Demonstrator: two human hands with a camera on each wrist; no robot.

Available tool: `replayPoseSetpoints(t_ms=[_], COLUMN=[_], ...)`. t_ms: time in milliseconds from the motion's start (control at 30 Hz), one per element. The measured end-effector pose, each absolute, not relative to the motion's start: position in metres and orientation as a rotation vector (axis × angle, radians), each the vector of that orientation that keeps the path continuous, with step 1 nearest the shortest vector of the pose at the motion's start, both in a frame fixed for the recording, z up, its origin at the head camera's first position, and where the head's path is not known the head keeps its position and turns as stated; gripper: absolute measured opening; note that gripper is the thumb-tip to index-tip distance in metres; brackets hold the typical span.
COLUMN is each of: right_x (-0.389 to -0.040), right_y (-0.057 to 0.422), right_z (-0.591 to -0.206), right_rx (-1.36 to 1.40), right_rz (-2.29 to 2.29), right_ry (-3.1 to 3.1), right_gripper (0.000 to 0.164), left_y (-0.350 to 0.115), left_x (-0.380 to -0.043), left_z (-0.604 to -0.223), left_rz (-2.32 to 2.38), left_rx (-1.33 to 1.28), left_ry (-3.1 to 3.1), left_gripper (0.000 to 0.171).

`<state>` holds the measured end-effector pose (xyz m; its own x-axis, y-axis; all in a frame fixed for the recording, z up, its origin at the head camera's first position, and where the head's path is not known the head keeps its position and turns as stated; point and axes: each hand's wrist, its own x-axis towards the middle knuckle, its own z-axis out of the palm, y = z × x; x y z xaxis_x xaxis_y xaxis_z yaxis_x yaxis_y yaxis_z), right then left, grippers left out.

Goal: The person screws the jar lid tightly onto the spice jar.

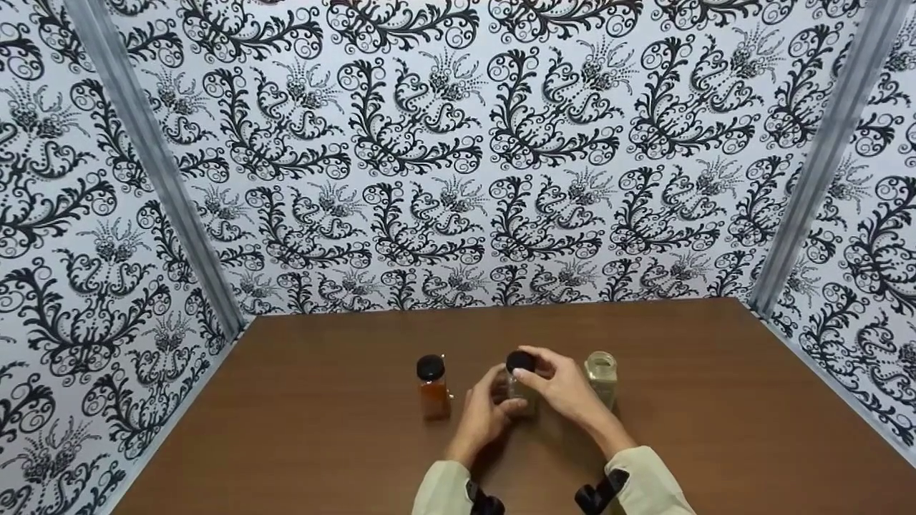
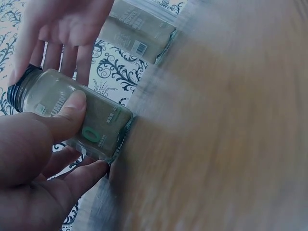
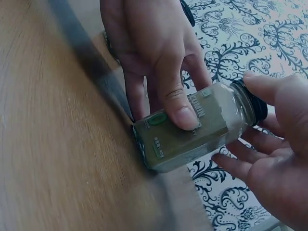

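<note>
Between both hands a clear spice jar (image 1: 517, 392) of brownish-green powder stands upright on the table. My left hand (image 1: 481, 416) grips its body, and the thumb (image 2: 72, 113) lies across the label in the left wrist view. Up at the black lid (image 1: 520, 360), my right hand (image 1: 565, 386) pinches the rim between thumb and fingers. The right wrist view shows the lid (image 3: 252, 103) seated on the jar's neck. To the right, partly behind the right hand, is a lidless jar (image 1: 602, 373) of greenish powder.
An orange-red spice jar (image 1: 434, 402) with a black lid stands left of the left hand. The brown wooden table (image 1: 322, 436) runs back to walls (image 1: 444, 157) with black scroll patterns. Wrist straps (image 1: 602, 493) with dark devices sit at both cuffs.
</note>
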<state>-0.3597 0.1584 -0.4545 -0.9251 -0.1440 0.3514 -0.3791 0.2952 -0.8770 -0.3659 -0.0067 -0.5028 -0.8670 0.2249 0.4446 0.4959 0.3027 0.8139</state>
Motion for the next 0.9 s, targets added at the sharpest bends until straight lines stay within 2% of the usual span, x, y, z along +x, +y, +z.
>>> replayPoseSetpoints(t_ms=[333,600,900], right_x=[-0.363,-0.362,-0.359], right_y=[0.149,0.147,0.153], right_z=[-0.456,-0.462,-0.456], right_rx=[0.293,0.231,0.261], right_rz=[1.634,1.562,1.739], right_ry=[-2.249,-2.277,-2.277], right_gripper=[0.038,0.042,0.048], left_y=[-0.004,-0.007,-0.009], left_x=[-0.368,-0.368,-0.367], left_z=[-0.502,-0.504,-0.502], left_rz=[-1.540,-1.540,-1.603], left_rx=[-0.641,-0.661,-0.658], left_ry=[-2.338,-2.359,-2.372], left_gripper=[0.047,0.047,0.051])
